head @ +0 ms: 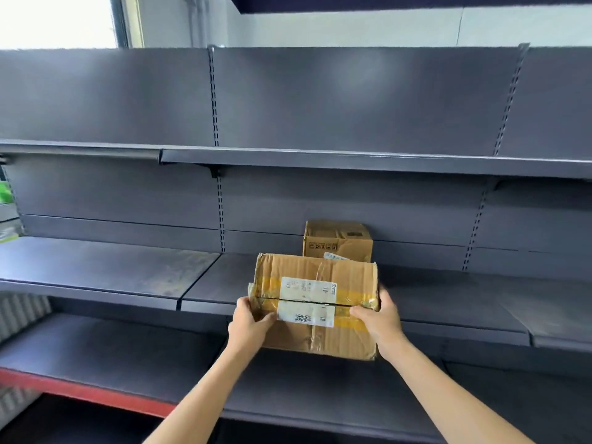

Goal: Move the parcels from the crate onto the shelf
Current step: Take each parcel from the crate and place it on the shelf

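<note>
A person holds a worn cardboard parcel (315,304) in both hands at the front edge of a dark metal shelf (105,267), its far end over the shelf board and its near end hanging out past the lip toward the person. The left hand (251,325) grips the parcel's left side, thumb curled onto the top face beside the white shipping label (307,304); the right hand (379,318) grips the right side the same way, fingers wrapped round the edge (both grips are closed on the box, neither is free). The parcel's long axis runs left to right, parallel with the shelf front, and the taped seam across its top follows that same line.

The relation that matters lies straight ahead: a second, smaller box (338,241) already stands upright against the back panel (352,100), directly behind the held parcel and slightly to its right. The two look near each other, though whether they touch cannot be told from this angle. A forward push would probably bring the held parcel up against that box before it reaches the back panel. The hands sit at about equal reach, so neither has the advantage; a shift leftward, where the shelf board shows bare, appears the easier path. The crate is not in view.
</note>
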Demonstrator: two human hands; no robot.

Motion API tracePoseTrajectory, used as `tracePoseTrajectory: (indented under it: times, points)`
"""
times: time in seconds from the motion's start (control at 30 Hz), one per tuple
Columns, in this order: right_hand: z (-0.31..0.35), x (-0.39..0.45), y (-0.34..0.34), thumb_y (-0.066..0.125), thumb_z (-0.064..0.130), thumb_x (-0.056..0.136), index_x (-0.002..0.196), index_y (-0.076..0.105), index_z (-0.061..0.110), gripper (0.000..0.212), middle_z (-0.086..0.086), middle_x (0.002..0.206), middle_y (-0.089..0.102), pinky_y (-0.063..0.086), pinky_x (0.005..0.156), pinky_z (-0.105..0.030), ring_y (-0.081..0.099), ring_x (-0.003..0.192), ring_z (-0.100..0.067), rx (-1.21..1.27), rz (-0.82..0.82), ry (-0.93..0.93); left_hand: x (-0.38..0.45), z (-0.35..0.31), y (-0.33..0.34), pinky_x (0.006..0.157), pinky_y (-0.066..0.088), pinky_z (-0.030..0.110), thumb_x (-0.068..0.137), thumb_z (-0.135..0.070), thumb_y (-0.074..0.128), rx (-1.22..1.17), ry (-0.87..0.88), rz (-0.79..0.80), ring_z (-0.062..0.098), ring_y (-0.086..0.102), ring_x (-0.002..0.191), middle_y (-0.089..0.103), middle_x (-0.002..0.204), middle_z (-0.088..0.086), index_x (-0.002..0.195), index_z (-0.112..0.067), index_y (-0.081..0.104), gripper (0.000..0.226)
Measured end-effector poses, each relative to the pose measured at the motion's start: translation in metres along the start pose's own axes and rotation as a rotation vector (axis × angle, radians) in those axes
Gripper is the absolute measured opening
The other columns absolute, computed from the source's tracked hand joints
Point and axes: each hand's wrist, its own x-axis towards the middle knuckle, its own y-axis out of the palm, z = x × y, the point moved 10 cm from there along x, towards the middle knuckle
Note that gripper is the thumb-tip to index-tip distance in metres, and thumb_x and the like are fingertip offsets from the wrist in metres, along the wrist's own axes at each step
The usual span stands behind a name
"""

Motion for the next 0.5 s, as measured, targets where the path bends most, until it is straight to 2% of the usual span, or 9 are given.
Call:
tracePoseTrajectory:
  times: [0.2, 0.5]
  points:
    - [0.017, -0.002, -0.002, 0.069, 0.005, 0.076, 0.126, 0.044, 0.028, 0.061, 0.008, 0.095, 0.059, 0.046, 0.059, -0.022, 0.058, 0.088, -0.009, 0.002, 0.009, -0.054, -0.005, -0.011, -0.002, 0.101, 0.043, 0.049, 0.085, -0.025, 0.067, -0.005, 0.022, -0.006, 0.028, 0.051, 0.118, 0.055, 0.126, 0.009, 0.125, -0.012, 0.038, 0.052]
    - [0.014, -0.007, -0.015, 0.072, 0.009, 0.076, 0.133, 0.037, 0.027, 0.069, 0.013, 0.094, 0.053, 0.044, 0.058, -0.022, 0.055, 0.085, -0.006, -0.025, -0.029, -0.043, -0.01, -0.016, 0.004, 0.1, 0.046, 0.047, 0.085, -0.027, 0.066, 0.007, 0.034, 0.011, 0.027, 0.051, 0.118, 0.053, 0.127, 0.007, 0.128, -0.014, 0.036, 0.054]
